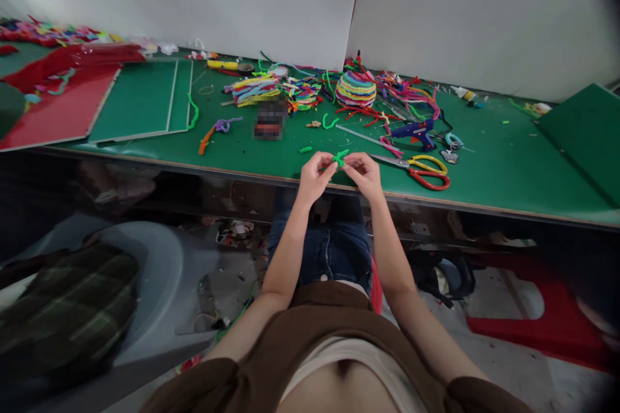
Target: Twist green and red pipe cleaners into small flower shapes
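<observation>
Between my two hands, just above the table's front edge, is a small bent green pipe cleaner piece (340,157). My left hand (317,174) pinches its left side between thumb and fingers. From the other side, my right hand (363,172) grips it the same way. Scissors (429,171) with one yellow and one red handle lie right beside my right hand, blades pointing toward it. A short green pipe cleaner bit (305,150) rests just beyond my left hand, and a curved green pipe cleaner (330,122) lies farther back.
A blue glue gun (415,133) lies behind the scissors. Bundles of coloured pipe cleaners (254,89) and a striped ball (356,89) stand toward the wall. Green boards (140,103) and an orange and purple twisted piece (213,132) are on the left. A red stool (533,322) is below right.
</observation>
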Tool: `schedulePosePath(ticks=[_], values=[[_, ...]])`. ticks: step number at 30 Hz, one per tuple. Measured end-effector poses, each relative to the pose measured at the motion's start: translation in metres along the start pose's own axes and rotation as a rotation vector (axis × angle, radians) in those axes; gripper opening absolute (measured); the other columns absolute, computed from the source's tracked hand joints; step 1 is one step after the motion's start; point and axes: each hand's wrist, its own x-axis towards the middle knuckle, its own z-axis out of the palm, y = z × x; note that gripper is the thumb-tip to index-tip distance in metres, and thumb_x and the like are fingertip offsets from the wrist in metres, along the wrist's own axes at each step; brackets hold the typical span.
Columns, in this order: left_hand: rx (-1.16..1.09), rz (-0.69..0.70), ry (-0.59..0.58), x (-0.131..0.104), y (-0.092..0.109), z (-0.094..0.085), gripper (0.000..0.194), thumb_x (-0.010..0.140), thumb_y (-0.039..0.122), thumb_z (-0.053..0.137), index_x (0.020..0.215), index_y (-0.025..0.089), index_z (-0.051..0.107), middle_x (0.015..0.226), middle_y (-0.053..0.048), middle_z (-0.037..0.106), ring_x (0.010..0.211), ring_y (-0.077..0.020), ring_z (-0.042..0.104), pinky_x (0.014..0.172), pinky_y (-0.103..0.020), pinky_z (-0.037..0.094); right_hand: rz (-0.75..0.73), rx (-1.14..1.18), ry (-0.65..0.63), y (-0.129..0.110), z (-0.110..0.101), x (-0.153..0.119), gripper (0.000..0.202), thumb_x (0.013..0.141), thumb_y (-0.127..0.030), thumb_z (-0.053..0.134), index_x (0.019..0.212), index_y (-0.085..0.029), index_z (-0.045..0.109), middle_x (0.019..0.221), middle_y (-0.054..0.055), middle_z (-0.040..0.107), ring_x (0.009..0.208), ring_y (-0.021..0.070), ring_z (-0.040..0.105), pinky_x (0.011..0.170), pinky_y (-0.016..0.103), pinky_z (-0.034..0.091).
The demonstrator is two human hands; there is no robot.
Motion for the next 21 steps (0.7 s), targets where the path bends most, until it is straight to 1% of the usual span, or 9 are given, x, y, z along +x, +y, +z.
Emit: schedulePosePath(ticks=[4, 6, 8, 10, 13, 16, 21], values=[[-0.077, -0.03, -0.064, 0.001, 0.0, -0.001, 0.022, 0.077, 0.035, 0.062, 0.091, 0.019, 0.056, 0.079, -0.002, 0.065, 0.069, -0.0124, 0.064, 0.05, -0.02, 0.046, 0.007, 0.007, 0.0, 0.002, 0.0, 0.0, 0.025, 0.074, -0.04, 0.067, 0.088, -0.021, 0.06, 0.079, 0.0, 0.066, 0.07, 0.0122, 0.063, 0.071, 0.03, 0.052], [-0.089, -0.048, -0.064, 0.002, -0.001, -0.001, 0.02, 0.076, 0.033, 0.063, 0.089, 0.018, 0.057, 0.078, -0.003, 0.066, 0.069, -0.013, 0.065, 0.051, -0.021, 0.048, -0.016, -0.049, 0.023, 0.001, 0.001, 0.0, 0.021, 0.076, -0.038, 0.064, 0.089, -0.022, 0.06, 0.08, 0.0, 0.066, 0.07, 0.0122, 0.062, 0.069, 0.029, 0.052], [-0.07, -0.068, -0.032, 0.001, -0.001, 0.0, 0.019, 0.076, 0.031, 0.062, 0.09, 0.018, 0.058, 0.079, -0.003, 0.067, 0.07, -0.0139, 0.066, 0.051, -0.021, 0.048, -0.073, -0.171, 0.06, -0.001, 0.003, 0.0, 0.014, 0.078, -0.032, 0.061, 0.087, -0.022, 0.062, 0.081, 0.001, 0.066, 0.071, 0.0127, 0.061, 0.067, 0.029, 0.051], [-0.034, -0.075, 0.01, 0.0, -0.001, 0.002, 0.018, 0.078, 0.029, 0.061, 0.092, 0.018, 0.059, 0.082, -0.004, 0.068, 0.073, -0.0147, 0.067, 0.052, -0.021, 0.049, -0.163, -0.309, 0.1, -0.003, 0.005, 0.0, 0.009, 0.08, -0.026, 0.057, 0.083, -0.022, 0.065, 0.081, 0.003, 0.066, 0.073, 0.0137, 0.06, 0.065, 0.028, 0.05], [0.043, -0.047, 0.046, -0.001, 0.001, 0.004, 0.017, 0.078, 0.026, 0.061, 0.093, 0.018, 0.06, 0.085, -0.004, 0.069, 0.078, -0.0152, 0.068, 0.059, -0.023, 0.052, -0.263, -0.449, 0.143, -0.005, 0.009, 0.0, 0.014, 0.081, -0.022, 0.054, 0.079, -0.023, 0.068, 0.083, 0.004, 0.064, 0.074, 0.0147, 0.059, 0.064, 0.029, 0.049], [0.087, -0.031, 0.058, -0.002, 0.002, 0.004, 0.012, 0.078, 0.025, 0.061, 0.088, 0.019, 0.06, 0.084, -0.003, 0.069, 0.079, -0.0151, 0.068, 0.064, -0.025, 0.054, -0.28, -0.52, 0.158, -0.003, 0.011, -0.001, 0.018, 0.082, -0.022, 0.052, 0.082, -0.024, 0.07, 0.085, 0.006, 0.063, 0.076, 0.016, 0.059, 0.066, 0.032, 0.05], [0.099, -0.032, 0.129, -0.002, 0.0, 0.005, 0.008, 0.077, 0.023, 0.06, 0.083, 0.019, 0.06, 0.077, -0.002, 0.068, 0.074, -0.014, 0.067, 0.065, -0.026, 0.055, -0.322, -0.516, 0.099, 0.002, 0.013, -0.005, 0.018, 0.084, -0.024, 0.053, 0.091, -0.026, 0.07, 0.089, 0.007, 0.064, 0.081, 0.0181, 0.059, 0.073, 0.035, 0.05]])
